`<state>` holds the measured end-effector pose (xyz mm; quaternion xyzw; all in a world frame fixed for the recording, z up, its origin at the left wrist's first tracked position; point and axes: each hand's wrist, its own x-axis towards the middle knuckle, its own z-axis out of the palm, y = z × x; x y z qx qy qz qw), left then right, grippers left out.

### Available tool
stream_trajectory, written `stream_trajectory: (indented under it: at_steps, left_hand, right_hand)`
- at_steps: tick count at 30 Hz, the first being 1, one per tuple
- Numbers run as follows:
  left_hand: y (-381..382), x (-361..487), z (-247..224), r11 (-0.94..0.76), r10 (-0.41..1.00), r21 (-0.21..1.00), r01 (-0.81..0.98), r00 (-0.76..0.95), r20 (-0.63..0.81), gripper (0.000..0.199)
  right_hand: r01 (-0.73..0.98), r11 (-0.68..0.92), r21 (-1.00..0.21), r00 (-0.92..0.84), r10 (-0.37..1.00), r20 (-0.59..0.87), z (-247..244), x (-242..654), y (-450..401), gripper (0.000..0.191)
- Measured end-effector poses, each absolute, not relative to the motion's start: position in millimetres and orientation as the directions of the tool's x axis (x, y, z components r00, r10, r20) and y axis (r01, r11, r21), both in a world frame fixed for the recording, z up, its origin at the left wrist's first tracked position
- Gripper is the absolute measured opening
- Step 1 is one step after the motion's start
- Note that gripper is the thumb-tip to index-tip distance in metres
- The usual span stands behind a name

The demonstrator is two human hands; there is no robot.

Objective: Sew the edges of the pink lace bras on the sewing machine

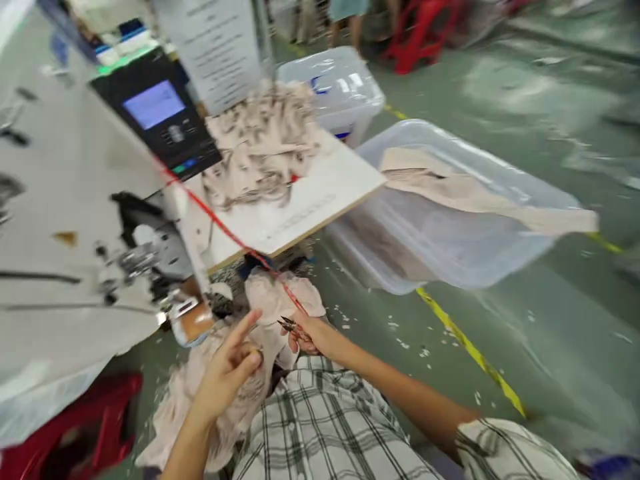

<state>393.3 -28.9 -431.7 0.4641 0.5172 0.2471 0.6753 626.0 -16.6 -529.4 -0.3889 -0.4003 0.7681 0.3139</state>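
My right hand (304, 333) is closed around small thread snips (287, 325), their dark tips pointing left. A red cord (225, 230) runs from the machine down to that hand. My left hand (234, 367) is raised just left of it, index finger stretched out, the other fingers curled, with nothing seen in it. Pale pink fabric (200, 393) lies bunched beneath and beside both hands, on and near my lap. More of this cloth (285, 293) sits just beyond the snips, below the table edge.
A sewing machine (150, 260) with a control panel (155, 110) stands left. The white table (310, 200) bears a heap of pink pieces (260, 147). Right of it are a translucent bin (480, 257) with fabric and a lidded box (335, 87). Red stools (80, 427) stand lower left and far back.
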Motion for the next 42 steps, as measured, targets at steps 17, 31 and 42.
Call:
stream_trajectory:
  at_steps: [17,31,42]
  left_hand:
    - [-51,370,-438,0.523,0.749,0.852,0.031,0.46,-0.477,0.069]
    - [-62,357,-439,0.452,0.83,0.889,-0.068,0.395,-0.392,0.068]
    - [-66,352,-433,0.499,0.798,0.866,0.024,0.378,-0.47,0.073]
  right_hand:
    - [-0.13,-0.581,-0.803,-0.691,0.634,-0.347,-494,570,-21,0.053]
    - [-0.157,-0.729,-0.666,-0.675,0.572,-0.467,-503,558,-37,0.047]
    - [-0.161,-0.715,-0.68,-0.658,0.592,-0.466,-491,538,-32,0.033]
